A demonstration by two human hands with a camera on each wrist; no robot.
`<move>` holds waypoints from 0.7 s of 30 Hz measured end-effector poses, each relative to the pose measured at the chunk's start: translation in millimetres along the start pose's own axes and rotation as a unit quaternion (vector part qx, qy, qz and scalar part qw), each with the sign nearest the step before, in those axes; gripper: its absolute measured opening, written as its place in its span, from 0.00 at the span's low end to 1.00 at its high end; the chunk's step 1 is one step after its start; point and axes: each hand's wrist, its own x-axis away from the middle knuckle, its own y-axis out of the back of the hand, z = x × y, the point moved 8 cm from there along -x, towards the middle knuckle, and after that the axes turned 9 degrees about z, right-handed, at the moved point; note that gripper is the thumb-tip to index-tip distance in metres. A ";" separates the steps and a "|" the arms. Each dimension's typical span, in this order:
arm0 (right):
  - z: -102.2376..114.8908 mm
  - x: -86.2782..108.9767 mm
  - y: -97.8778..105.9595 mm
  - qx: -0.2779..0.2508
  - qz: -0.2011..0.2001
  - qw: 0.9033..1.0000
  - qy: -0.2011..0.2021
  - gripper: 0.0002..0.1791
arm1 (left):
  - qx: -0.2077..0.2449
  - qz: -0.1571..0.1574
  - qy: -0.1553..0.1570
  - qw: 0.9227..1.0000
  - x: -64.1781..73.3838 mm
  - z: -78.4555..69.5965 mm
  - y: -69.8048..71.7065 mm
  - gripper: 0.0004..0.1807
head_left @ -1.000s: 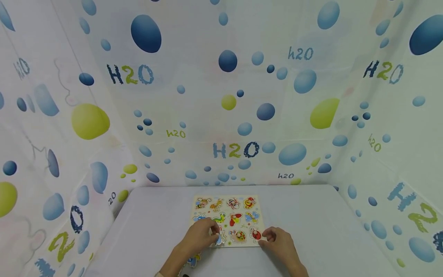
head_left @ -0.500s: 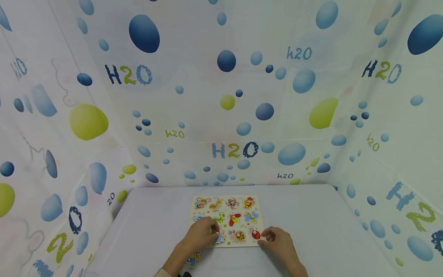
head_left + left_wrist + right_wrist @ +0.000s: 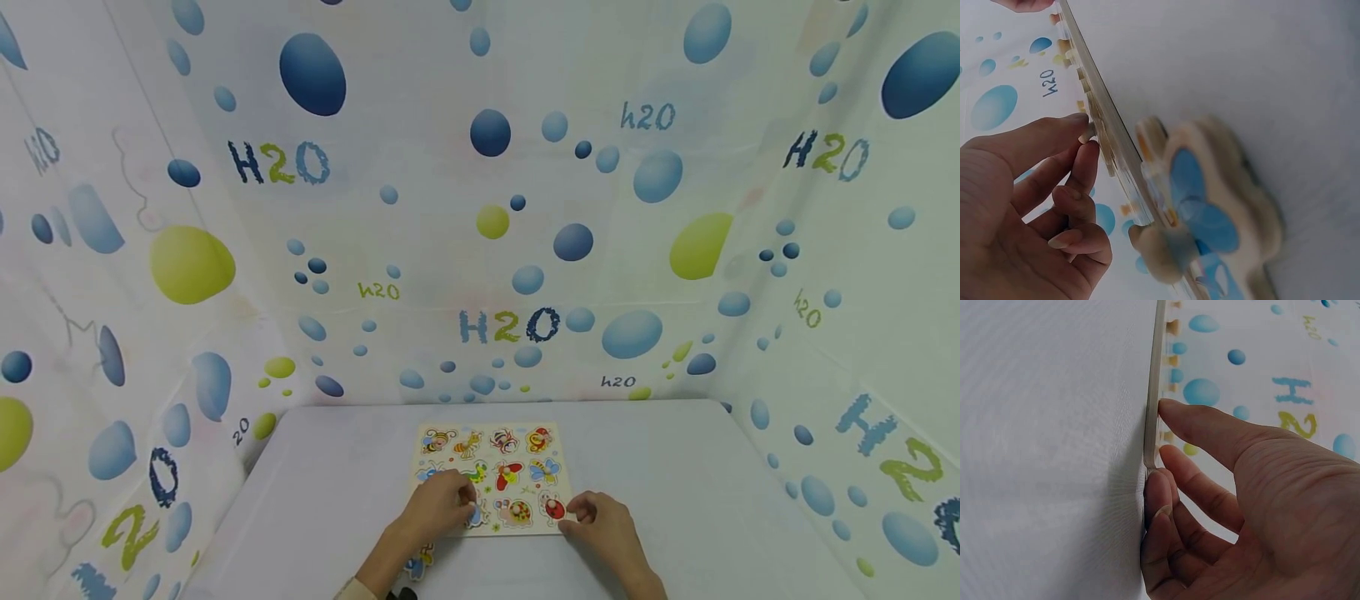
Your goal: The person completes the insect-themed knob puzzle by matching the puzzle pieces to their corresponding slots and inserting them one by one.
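Observation:
A pale wooden peg puzzle board [image 3: 525, 531] with several insect pieces lies on the table in the head view. Over its near left part, my left hand [image 3: 441, 505] pinches the small knob [image 3: 1088, 133] of a blue insect piece [image 3: 477, 515] between thumb and index finger; that piece sits at the board's surface, partly covered by the hand. My right hand [image 3: 600, 523] grips the board's near right corner, thumb and curled fingers at its edge, beside a red ladybug piece [image 3: 554, 507]. Below my left wrist lies a loose blue-winged piece [image 3: 1204, 200] with a knob.
The white table [image 3: 675, 475] extends on both sides of the board. Cloth walls [image 3: 420, 233] printed with bubbles and H2O lettering enclose it at the back and sides. A small dark object [image 3: 406, 593] shows at the bottom edge of the head view.
The head view has shifted slightly. Both hands keep nearly the same place, and the blue insect piece under my left fingers looks a little flatter on the board than a second ago.

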 end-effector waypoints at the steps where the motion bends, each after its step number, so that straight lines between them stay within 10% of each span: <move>1: 0.2 0.3 0.1 -0.002 0.001 1.000 0.000 0.15 | 0.000 0.000 0.000 1.000 -0.4 -0.4 -0.2 0.07; 21: 2.2 0.2 1.0 -0.003 -0.002 1.000 0.008 0.15 | 0.003 0.010 -0.004 1.000 -4.1 0.0 -3.7 0.06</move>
